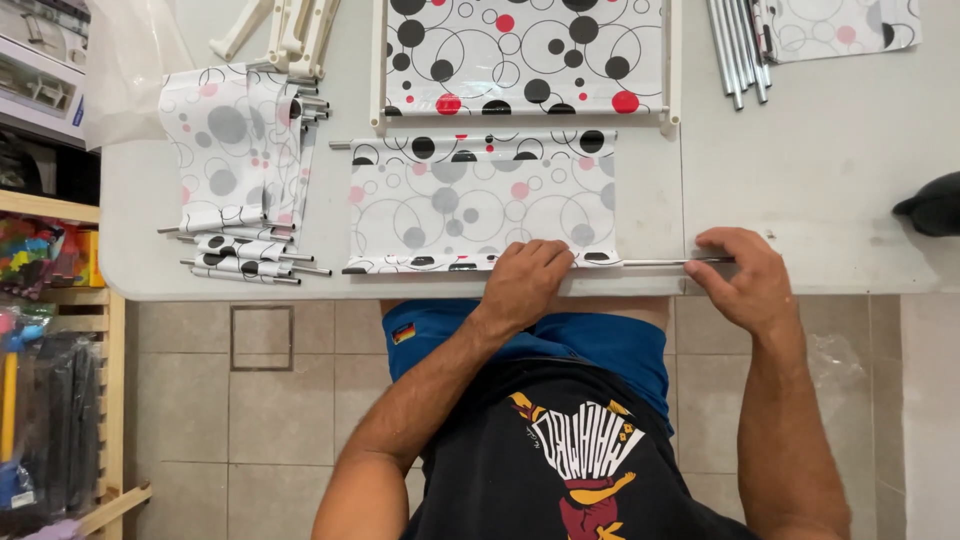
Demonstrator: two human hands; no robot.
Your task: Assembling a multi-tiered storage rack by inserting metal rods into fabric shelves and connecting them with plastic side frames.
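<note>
The person's black printed shirt [570,460] and blue shorts [560,345] fill the bottom of the view, nearest the camera, over a tiled floor [220,400]; both forearms reach up from there to the near edge of the white table [830,160]. On the table, from largest down: a white frame [378,70] with a spotted sheet stretched in it lies at the far middle; just in front of it lies a spotted cloth [470,200], white with black, grey and red circles, reaching to the near edge; to the left sits a stack of like cloths [235,150] with rod ends poking out, and a few rolled ones [245,262] in front of it; a bundle of metal rods [735,50] lies at the far right beside another spotted piece [840,25]; white plastic parts [290,30] lie at the far left. A thin metal rod [655,262] runs along the table's near edge, its left part inside the cloth's near hem, its right part bare. The left hand [522,285] presses down on the hem at the cloth's right corner, fingers curled together over cloth and rod. The right hand [745,280] lies on the bare end of the rod, fingertips closed on it, pinching it against the table. The 2 hands are near each other, apart. A wooden shelf [105,400] with coloured goods stands at the left; a dark object [935,205] shows at the right edge.
</note>
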